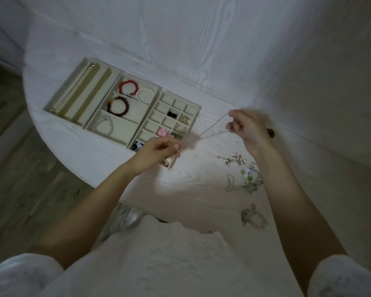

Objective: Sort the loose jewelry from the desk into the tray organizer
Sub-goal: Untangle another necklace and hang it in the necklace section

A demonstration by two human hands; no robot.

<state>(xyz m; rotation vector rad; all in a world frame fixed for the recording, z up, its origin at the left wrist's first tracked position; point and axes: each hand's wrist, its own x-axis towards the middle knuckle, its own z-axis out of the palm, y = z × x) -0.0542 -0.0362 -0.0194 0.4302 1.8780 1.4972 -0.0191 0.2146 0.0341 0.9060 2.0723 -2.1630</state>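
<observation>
Beige tray organizer left, loose jewelry right

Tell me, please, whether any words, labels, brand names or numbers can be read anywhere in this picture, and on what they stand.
None: no readable text shows in the head view.
The tray organizer, the desk and the loose jewelry show no lettering.
The thin chain between the left hand and right hand carries no visible tag.
</observation>
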